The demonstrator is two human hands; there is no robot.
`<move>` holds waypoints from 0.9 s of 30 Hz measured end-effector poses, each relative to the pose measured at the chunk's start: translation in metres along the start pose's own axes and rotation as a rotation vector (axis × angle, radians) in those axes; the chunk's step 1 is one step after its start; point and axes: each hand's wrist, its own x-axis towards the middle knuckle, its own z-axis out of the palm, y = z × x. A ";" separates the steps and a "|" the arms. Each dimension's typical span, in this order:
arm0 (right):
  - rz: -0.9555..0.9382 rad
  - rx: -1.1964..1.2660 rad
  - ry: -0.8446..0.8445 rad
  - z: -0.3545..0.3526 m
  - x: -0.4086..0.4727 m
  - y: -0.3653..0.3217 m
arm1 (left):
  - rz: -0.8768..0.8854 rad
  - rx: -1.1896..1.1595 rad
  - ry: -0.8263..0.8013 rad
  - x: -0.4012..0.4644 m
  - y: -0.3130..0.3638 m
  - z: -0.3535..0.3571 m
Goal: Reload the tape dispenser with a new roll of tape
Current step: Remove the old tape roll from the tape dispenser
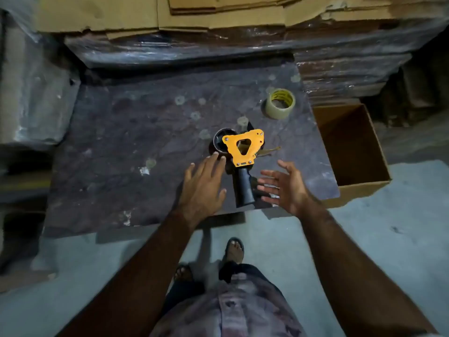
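A tape dispenser (244, 152) with an orange plate and a black handle lies flat on the dark table (121, 147), handle toward me. Its black spool hub sits at its left side. A roll of clear tape (280, 103) with a yellow core stands farther back and to the right. My left hand (202, 184) hovers palm down just left of the handle, its fingertips close to the hub. My right hand (284, 184) is held palm inward just right of the handle. Both hands have spread fingers and hold nothing.
An open cardboard box (352, 152) stands on the floor against the table's right edge. Plastic-wrapped stacks (170, 49) topped with flattened cardboard rise behind the table. More wrapped bundles fill the left side. My feet in sandals stand on the grey floor below.
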 end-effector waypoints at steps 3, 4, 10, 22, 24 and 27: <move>0.112 -0.092 -0.028 0.013 0.024 -0.007 | -0.070 -0.031 -0.003 0.008 -0.004 0.007; 0.136 -0.124 -0.024 0.019 0.029 -0.008 | -0.077 -0.018 0.016 0.008 -0.006 0.008; 0.206 -0.104 -0.164 0.046 0.055 -0.008 | -0.125 -0.083 0.179 0.000 -0.015 0.021; 0.182 0.021 -0.190 0.068 0.057 -0.014 | -0.154 -0.092 0.204 0.002 -0.022 0.019; 0.155 0.033 -0.176 0.066 0.049 -0.018 | -0.176 -0.149 0.204 0.007 -0.024 0.014; 0.109 0.057 -0.206 0.066 0.029 -0.026 | -0.368 -0.539 0.167 0.018 -0.028 -0.001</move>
